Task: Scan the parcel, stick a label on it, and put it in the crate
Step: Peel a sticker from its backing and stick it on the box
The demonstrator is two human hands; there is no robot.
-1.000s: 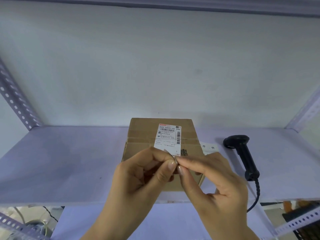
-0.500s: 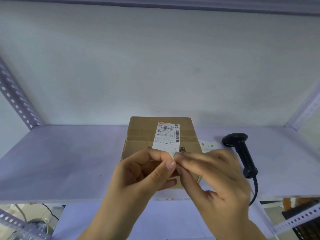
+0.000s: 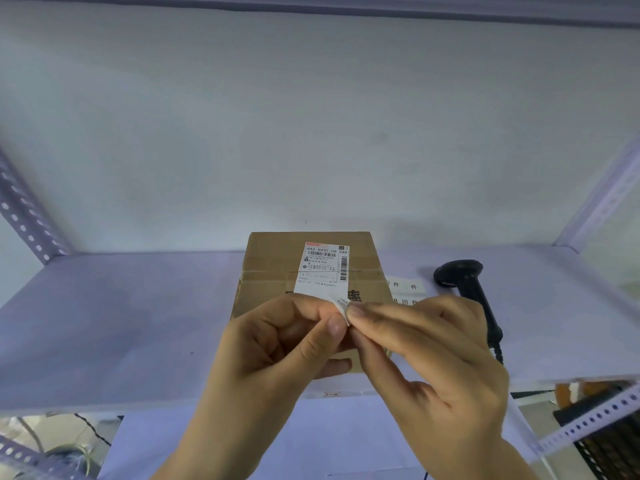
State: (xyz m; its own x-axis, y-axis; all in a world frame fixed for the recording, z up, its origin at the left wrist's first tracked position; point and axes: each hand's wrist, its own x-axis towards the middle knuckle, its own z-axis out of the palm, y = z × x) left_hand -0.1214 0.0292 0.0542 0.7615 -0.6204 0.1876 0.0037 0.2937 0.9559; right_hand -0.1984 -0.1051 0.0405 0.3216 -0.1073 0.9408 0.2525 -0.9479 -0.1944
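A brown cardboard parcel (image 3: 270,265) stands on the white shelf (image 3: 121,323), taped across its top. In front of it I hold up a white shipping label (image 3: 323,268) with barcodes and printed text. My left hand (image 3: 277,348) pinches the label's lower edge between thumb and forefinger. My right hand (image 3: 426,351) pinches the lower right corner, where a small flap of the label curls away. Both hands hide the parcel's front lower part. A black handheld scanner (image 3: 467,282) lies on the shelf to the right of the parcel.
White paper slips (image 3: 405,287) with printed characters lie between the parcel and the scanner. Perforated metal uprights (image 3: 24,216) frame the shelf at left and right. The scanner's cable (image 3: 497,351) drops over the front edge. A dark crate (image 3: 602,441) shows at the lower right, under the shelf.
My right fingers have worked at the label's lower right corner, and a small flap there now curls away. The hands and label stayed in front of the parcel.
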